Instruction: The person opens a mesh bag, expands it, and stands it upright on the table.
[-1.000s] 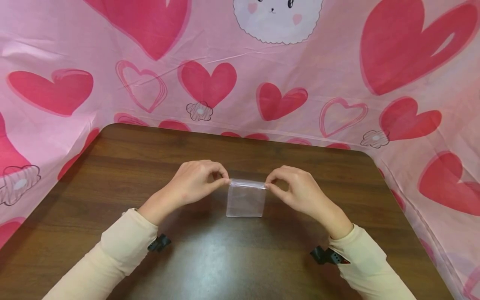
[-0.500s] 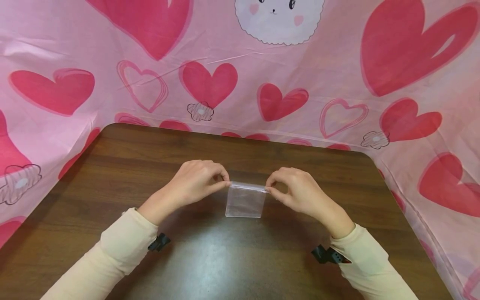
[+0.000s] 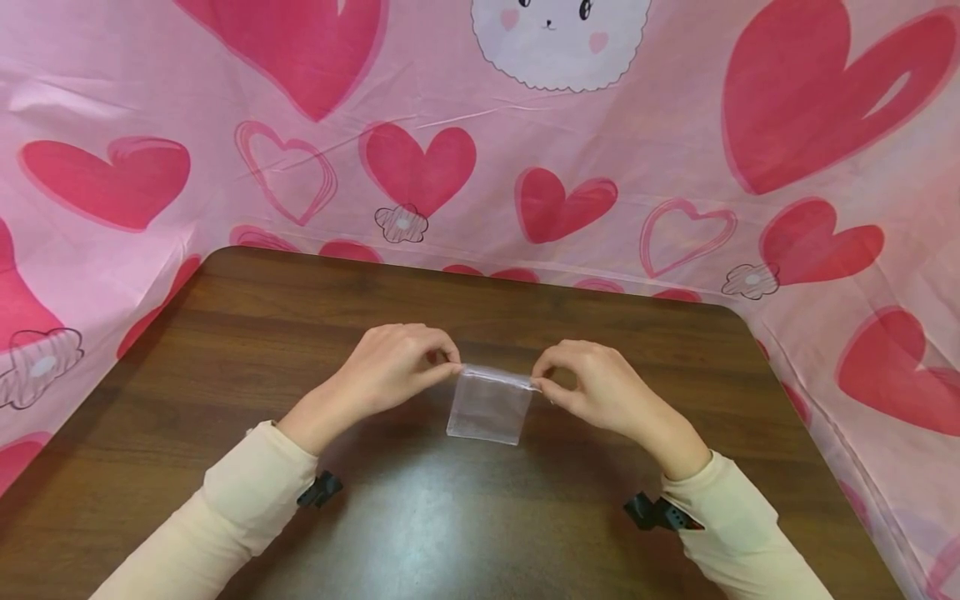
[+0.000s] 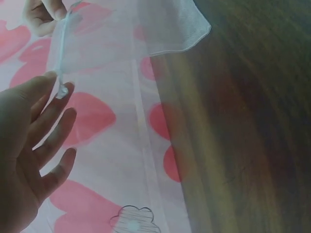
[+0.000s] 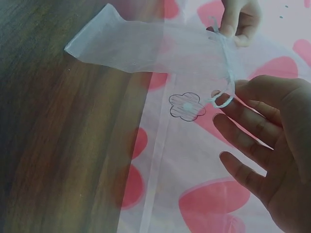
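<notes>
Holding the square, sheer, whitish mesh pouch [image 3: 489, 410] over the brown wooden surface [image 3: 285, 292], my left grip [image 3: 399, 365] and right grip [image 3: 591, 381] pinch its far corners; I judge this straightening, next wanting even tension.

The small, square, translucent white pouch [image 3: 489, 408] looks like sheer, finely meshed cloth with a faint shine, edged by a thin white textile cord [image 4: 60, 51]. The brown wood-grain counter [image 3: 187, 358] is smooth, glossiest toward six o'clock. At twelve, the pink heart-printed cloth hanging [image 3: 435, 67] is creased, softly shiny; both cream cloth sleeves [image 3: 225, 500] look matt.
</notes>
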`<state>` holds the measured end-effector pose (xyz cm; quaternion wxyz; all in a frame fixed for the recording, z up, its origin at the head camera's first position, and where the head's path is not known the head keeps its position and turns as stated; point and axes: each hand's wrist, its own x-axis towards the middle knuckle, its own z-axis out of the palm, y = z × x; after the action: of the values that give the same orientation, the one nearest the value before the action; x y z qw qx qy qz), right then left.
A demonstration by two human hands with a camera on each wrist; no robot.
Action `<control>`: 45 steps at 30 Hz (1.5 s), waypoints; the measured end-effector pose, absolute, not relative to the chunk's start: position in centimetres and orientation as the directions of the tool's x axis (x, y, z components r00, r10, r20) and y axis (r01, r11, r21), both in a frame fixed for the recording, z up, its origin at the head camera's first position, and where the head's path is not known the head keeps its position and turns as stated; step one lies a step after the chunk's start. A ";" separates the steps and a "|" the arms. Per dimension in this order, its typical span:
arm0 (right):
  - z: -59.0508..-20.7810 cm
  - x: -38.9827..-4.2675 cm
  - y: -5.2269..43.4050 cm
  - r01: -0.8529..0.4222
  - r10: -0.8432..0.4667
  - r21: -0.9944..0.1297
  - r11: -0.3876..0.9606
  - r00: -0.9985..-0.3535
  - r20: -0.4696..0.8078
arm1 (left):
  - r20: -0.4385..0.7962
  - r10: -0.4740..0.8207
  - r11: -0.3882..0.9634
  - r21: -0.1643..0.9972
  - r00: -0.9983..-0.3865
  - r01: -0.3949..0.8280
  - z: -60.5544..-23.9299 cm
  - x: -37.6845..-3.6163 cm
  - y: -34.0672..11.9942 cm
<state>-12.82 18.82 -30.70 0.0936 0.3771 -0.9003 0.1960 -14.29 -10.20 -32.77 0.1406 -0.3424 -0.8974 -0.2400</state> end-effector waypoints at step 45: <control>-36.3 -10.9 18.2 -0.492 -0.307 -0.726 0.481 -0.870 0.386 | 0.355 0.257 0.529 0.727 -0.899 0.438 -37.4 -12.4 -8.4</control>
<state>-10.93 18.16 -36.33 0.1020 0.2336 -0.8543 0.4529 -12.36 -8.37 -37.41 0.1024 -0.2000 -0.8682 -0.4423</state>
